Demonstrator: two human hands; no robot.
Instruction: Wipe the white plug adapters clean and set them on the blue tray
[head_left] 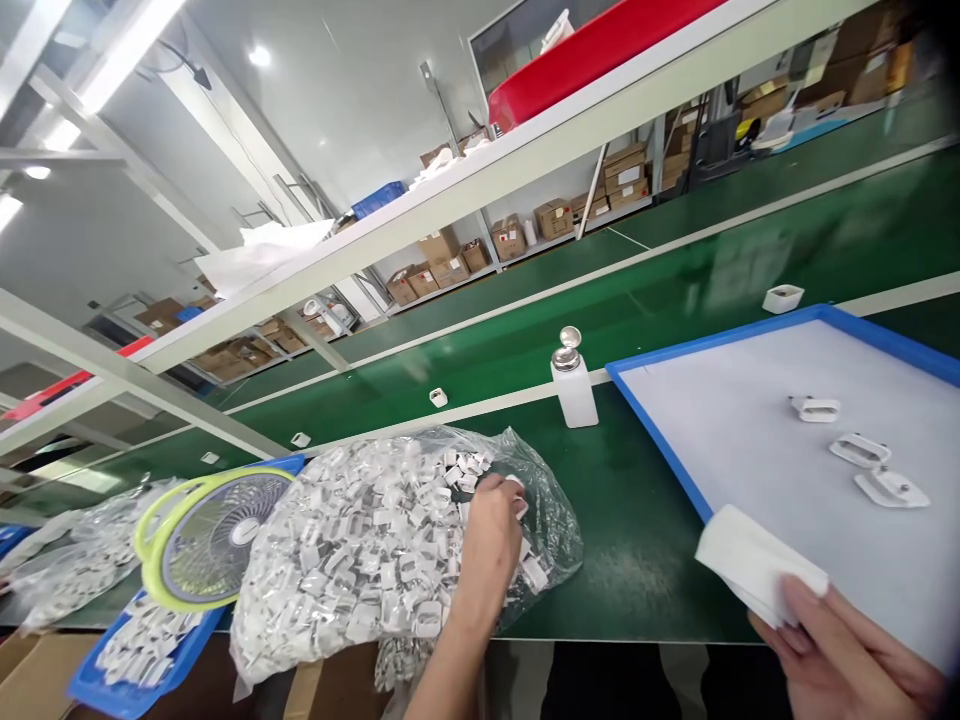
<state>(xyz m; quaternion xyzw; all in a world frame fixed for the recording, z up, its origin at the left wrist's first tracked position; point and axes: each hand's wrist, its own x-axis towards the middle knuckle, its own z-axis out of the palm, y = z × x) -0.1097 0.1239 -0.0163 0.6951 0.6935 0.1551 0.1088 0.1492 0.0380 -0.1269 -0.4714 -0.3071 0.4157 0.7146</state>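
Observation:
My left hand (491, 525) reaches into a clear plastic bag (375, 545) heaped with several small white plastic parts; its fingers pinch one white part (517, 490) at the bag's mouth. My right hand (840, 655) at the lower right holds a folded white cloth (754, 562) over the near edge of a blue-rimmed tray (652, 430) with a white liner. Three white parts (862, 450) lie on that liner.
A white pump bottle (574, 385) stands on the green bench beside the tray. A small green-rimmed fan (206, 540) lies left of the bag, over another blue tray of parts (135, 650). Loose parts dot the conveyor. A shelf runs overhead; cardboard boxes stand beyond.

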